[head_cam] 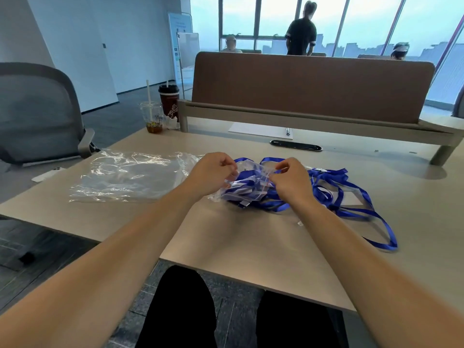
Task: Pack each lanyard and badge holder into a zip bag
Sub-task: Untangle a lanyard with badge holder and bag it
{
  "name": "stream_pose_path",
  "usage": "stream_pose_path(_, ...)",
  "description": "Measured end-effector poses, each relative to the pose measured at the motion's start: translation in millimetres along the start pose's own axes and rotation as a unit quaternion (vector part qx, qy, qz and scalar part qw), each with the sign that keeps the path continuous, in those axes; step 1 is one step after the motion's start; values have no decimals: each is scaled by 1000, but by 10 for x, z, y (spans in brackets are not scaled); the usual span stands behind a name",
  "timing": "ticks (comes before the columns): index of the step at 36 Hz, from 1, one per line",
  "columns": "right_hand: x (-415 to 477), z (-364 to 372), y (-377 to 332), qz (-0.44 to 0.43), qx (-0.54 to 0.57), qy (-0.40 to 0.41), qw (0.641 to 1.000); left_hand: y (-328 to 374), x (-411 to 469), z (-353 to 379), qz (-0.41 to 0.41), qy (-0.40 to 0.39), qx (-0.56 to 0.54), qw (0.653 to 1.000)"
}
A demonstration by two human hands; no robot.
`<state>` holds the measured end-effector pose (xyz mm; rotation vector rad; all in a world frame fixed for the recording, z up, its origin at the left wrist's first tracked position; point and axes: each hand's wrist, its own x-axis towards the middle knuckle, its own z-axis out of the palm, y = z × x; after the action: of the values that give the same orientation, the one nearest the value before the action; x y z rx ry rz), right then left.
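Observation:
A small clear zip bag (247,182) with a blue lanyard and a badge holder inside sits between my hands on the beige desk (251,242). My left hand (211,173) pinches the bag's left top edge. My right hand (288,178) pinches its right top edge near a red mark. To the right, a loose pile of blue lanyards (351,197) with clear badge holders trails toward the desk's front. A heap of empty clear plastic bags (133,177) lies on the left.
Two drink cups with straws, one clear (152,116) and one dark red (169,101), stand at the desk's back left. A brown divider panel (311,89) runs along the back, with a white sheet and pen (261,130) before it. A grey chair (40,111) and a phone (47,174) are at left.

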<state>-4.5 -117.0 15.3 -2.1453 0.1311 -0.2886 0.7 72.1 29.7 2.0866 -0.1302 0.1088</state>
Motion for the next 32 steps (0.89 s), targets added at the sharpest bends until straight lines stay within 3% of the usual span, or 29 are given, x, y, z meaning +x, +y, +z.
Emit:
stream_pose_path(5,-11,-37,-24,13,10,-52,999,20,-27,-18,10,0,27,1000)
stream_pose_path(15,-8,27,29,41,34,-50,997,4,-178,-79,26,-28,158,987)
stream_pose_path(24,-41,-3,-18,17,68,-48,996,-40,-444,-121,-28,-72,329,941)
stream_pose_path(29,-16,-43,-72,26,80,-56,995,-45,-477,-228,-63,-88,367,924)
stream_pose_path(32,19,-65,-135,33,107,-35,993,-2,-472,-324,-35,-38,350,935)
